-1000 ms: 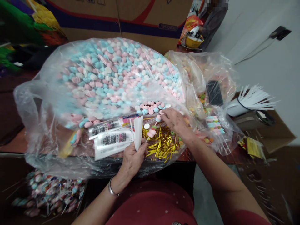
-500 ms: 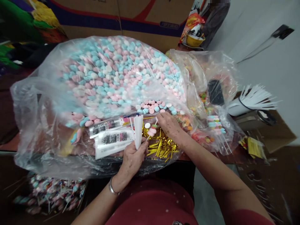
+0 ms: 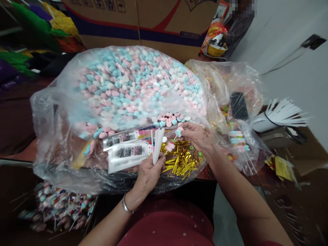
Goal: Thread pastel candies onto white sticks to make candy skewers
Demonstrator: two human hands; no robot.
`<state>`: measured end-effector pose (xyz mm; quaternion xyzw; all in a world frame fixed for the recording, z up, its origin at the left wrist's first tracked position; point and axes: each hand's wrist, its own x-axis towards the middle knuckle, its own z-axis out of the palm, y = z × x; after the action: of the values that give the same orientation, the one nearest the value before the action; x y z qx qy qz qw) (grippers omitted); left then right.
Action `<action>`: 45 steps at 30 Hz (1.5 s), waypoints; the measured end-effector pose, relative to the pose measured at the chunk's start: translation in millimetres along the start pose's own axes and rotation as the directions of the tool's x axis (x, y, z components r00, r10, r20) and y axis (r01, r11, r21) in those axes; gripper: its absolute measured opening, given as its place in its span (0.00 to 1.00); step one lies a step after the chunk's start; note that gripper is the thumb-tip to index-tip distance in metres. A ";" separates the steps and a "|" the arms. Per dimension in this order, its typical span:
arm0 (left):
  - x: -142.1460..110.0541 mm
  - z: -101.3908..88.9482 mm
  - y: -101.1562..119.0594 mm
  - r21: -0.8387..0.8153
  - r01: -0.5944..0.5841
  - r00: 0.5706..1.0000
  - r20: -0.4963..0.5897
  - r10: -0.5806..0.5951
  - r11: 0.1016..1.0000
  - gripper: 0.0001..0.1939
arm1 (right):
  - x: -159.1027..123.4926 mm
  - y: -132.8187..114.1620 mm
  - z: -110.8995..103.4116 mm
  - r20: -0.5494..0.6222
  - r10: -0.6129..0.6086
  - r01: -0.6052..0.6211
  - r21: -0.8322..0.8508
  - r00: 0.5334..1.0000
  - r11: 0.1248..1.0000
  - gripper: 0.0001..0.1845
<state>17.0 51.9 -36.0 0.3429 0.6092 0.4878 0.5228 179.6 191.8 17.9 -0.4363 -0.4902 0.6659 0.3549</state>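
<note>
My left hand (image 3: 150, 171) is closed around a bundle of white sticks (image 3: 158, 145). The same hand grips a skewer of candy (image 3: 170, 146), on which pink marshmallows and a green gummy ring are threaded. Just right of it, my right hand (image 3: 198, 136) pinches a blue marshmallow (image 3: 178, 132) with a pink one against it. Gold twist ties (image 3: 179, 160) lie in a heap below both hands. Loose pink, blue and white marshmallows (image 3: 169, 121) sit behind, at the mouth of a large clear bag (image 3: 61, 82) full of them.
White packets (image 3: 128, 155) lie left of my left hand. Finished-looking skewers (image 3: 238, 140) and a dark phone-like block (image 3: 238, 105) rest on bags at right. More white sticks (image 3: 284, 114) stand near a metal jug (image 3: 276, 136). A box of candy sticks (image 3: 64, 208) is lower left.
My right hand has shifted right, and a blue marshmallow now shows in its fingers. My left hand keeps its hold on the sticks and skewer. The whole view has shifted slightly.
</note>
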 end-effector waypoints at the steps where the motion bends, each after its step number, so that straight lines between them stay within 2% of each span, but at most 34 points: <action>1: -0.1 0.1 1.4 0.001 0.001 1.000 0.003 -0.001 1.000 0.15 | -1.4 -1.3 0.7 0.010 0.004 -0.004 0.019 1.000 1.000 0.17; 11: 0.9 -1.1 -1.8 0.067 0.000 1.000 -0.008 0.000 0.998 0.16 | -1.1 3.5 -1.6 0.046 -0.028 0.030 -0.043 0.999 0.999 0.13; 21: 0.3 -0.1 3.2 0.043 -0.006 1.000 -0.022 0.007 0.999 0.17 | -0.1 3.7 -0.8 0.020 -0.064 0.065 -0.047 0.998 0.997 0.15; 27: -0.7 0.9 4.8 0.029 0.014 1.000 -0.018 -0.013 0.999 0.16 | -0.1 4.3 -1.5 0.058 -0.087 0.091 -0.066 0.995 0.994 0.14; 30: -0.7 1.4 4.9 0.023 0.021 1.000 -0.009 -0.021 1.000 0.16 | -2.1 6.3 -1.3 0.070 -0.136 0.144 -0.114 0.988 0.983 0.14; 37: 2.6 0.4 -6.0 0.017 -0.015 1.000 -0.012 0.015 1.000 0.13 | -10.0 16.1 1.3 0.175 -0.344 0.386 -0.374 0.923 0.844 0.13; 45: 1.3 0.5 -8.0 0.019 -0.056 0.998 -0.034 0.057 0.998 0.14 | -14.7 12.7 -3.2 0.305 -0.343 0.456 -0.509 0.889 0.730 0.16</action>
<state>17.9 50.9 -44.0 0.3564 0.6124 0.5028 0.4952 187.4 176.3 8.6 -0.3398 -0.7796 0.4353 0.2955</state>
